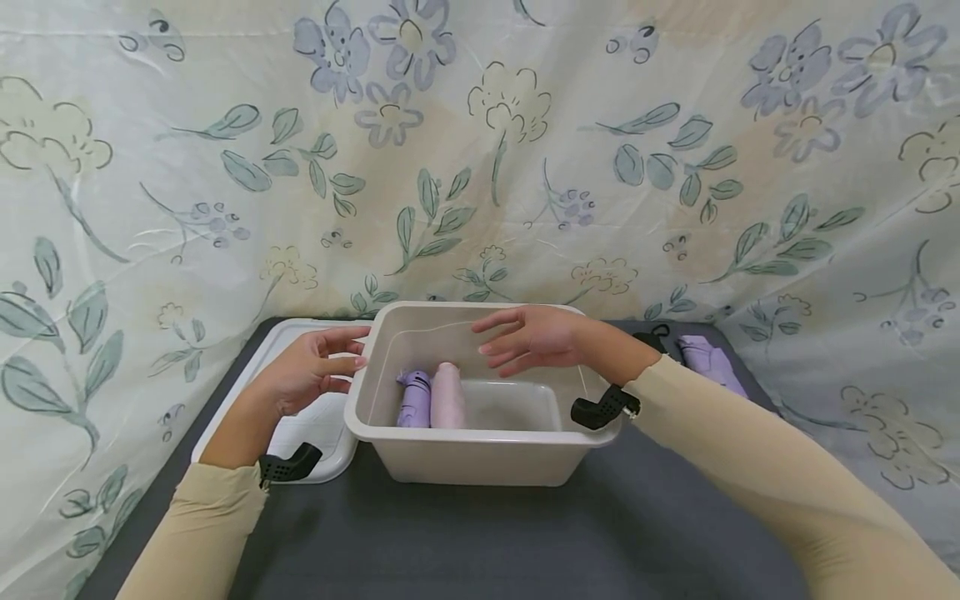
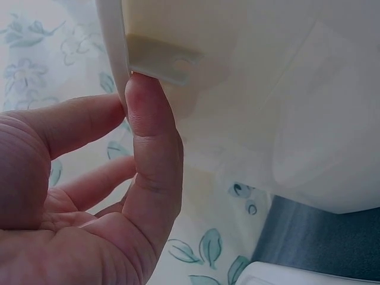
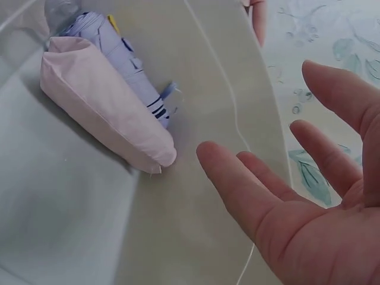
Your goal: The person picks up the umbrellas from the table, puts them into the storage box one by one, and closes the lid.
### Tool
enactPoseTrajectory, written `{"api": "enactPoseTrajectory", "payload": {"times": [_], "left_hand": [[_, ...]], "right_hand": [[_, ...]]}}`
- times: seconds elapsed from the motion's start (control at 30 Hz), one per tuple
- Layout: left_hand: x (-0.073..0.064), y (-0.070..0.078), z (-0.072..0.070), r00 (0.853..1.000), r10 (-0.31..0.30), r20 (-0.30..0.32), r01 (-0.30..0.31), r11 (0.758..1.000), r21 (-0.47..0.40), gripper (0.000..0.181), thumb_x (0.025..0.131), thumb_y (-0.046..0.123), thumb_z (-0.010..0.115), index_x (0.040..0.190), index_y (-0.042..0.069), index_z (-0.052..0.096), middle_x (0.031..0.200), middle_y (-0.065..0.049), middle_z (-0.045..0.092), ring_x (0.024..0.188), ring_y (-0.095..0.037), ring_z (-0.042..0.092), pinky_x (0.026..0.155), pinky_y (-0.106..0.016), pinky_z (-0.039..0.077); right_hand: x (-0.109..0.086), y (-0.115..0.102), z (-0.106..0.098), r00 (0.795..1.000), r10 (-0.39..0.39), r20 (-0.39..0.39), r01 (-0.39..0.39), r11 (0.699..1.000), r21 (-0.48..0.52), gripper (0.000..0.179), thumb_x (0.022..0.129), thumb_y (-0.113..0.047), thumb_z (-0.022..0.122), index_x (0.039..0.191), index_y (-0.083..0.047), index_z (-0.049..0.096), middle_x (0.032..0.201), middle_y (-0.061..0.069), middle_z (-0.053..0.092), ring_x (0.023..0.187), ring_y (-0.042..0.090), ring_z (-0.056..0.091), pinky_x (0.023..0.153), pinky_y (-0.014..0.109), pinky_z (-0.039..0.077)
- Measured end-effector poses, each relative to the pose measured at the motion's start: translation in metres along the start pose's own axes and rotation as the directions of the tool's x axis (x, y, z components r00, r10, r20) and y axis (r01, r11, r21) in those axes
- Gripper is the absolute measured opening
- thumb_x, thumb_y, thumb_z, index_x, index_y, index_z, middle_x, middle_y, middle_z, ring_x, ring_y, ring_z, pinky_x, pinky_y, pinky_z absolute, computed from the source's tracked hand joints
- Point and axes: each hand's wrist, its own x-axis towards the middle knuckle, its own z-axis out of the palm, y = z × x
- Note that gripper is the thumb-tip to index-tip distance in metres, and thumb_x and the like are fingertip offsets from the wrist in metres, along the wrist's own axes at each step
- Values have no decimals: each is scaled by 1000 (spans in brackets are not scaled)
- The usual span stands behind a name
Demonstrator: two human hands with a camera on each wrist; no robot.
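A beige plastic bin [image 1: 480, 462] stands at the middle of the dark table. My left hand [image 1: 307, 371] pinches the bin's left rim, thumb on its edge and a finger [image 2: 155, 136] tucked beneath it. Over the bin's right half, my right hand [image 1: 528, 340] hovers with fingers spread and nothing in them. Inside the bin, a rolled purple folding umbrella [image 1: 415, 400] lies at the left beside a pale pink sleeved roll [image 1: 447, 396]. The right wrist view shows the pink roll [image 3: 104, 101] lying against the purple umbrella [image 3: 122, 62], with my fingers [image 3: 228, 178] apart from both.
A white lid-like panel [image 1: 311, 437] lies on the table to the left, partly behind my left forearm. Another purple folded bundle [image 1: 708, 358] and a black item [image 1: 651, 340] with a loop lie at the back right. A floral curtain [image 1: 480, 167] hangs behind the table.
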Motion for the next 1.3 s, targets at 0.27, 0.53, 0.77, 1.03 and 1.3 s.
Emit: {"api": "enactPoseTrajectory", "payload": {"times": [0.27,0.53,0.77,1.03,1.3], "left_hand": [[0,2,0,1000,12,11,-12,1000,-11,66,96,16,72,155,6,44,116,-3,64,93,-16,72,83,-36,62],[1,4,0,999,31,21,-31,1000,1,63,97,14,71,154,6,45,114,-2,64,94,-14,70,81,-35,63],[1,4,0,999,26,23,-26,1000,8,64,97,15,72,154,6,45,115,-2,64,97,-14,69,82,-35,63],[1,5,0,1000,23,17,-23,999,23,64,96,16,73,154,8,46,116,-4,64,98,-16,69,83,-37,62],[-2,2,-1,999,27,20,-27,1000,13,65,96,15,72,154,5,45,115,-2,65,97,-15,69,82,-37,62]], "right_hand": [[-15,7,-5,998,-63,-26,64,998,23,54,99,-8,66,150,-12,50,148,18,53,130,38,60,104,50,53],[-32,17,-16,991,-128,-36,127,991,-33,58,97,-10,69,152,-11,49,151,20,50,131,38,59,104,49,54],[-46,26,-29,987,-162,-22,162,987,-21,59,98,-12,69,153,-9,46,154,20,47,133,38,58,106,49,52],[-63,35,-38,973,-213,-89,214,977,11,56,98,-11,68,151,-8,48,149,17,50,128,31,62,104,44,54],[-79,51,-44,933,-293,-209,311,949,58,46,99,-9,66,144,-13,56,137,8,62,120,23,69,100,38,57]]}}
